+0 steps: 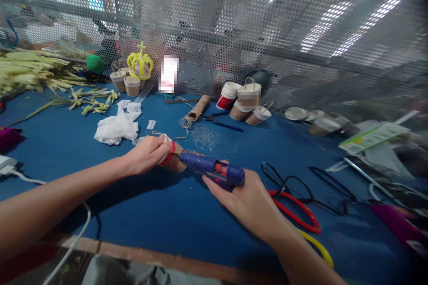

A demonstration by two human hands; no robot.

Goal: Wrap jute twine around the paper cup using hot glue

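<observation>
My left hand (149, 153) is closed around the rim of a small paper cup (176, 164). The cup lies tilted on its side, partly wrapped in brown twine, with a red band showing near the rim. A blue glue gun (207, 167) is gripped in my right hand (245, 200). Its nozzle points left and meets the cup's side, or comes very near it; I cannot tell which. A small red light glows on the gun. Beyond the cup lies a roll of twine (199, 107), whose loose strand trails toward the cup.
Pliers (227, 125), stacked red-and-white cups (228, 95) and twine-covered cups (249, 93) stand toward the mesh panel (200, 22). White crumpled material (117, 129) and a yellow crown-shaped piece (140, 64) are on the left. Black, red (301, 216) and yellow cords lie at right.
</observation>
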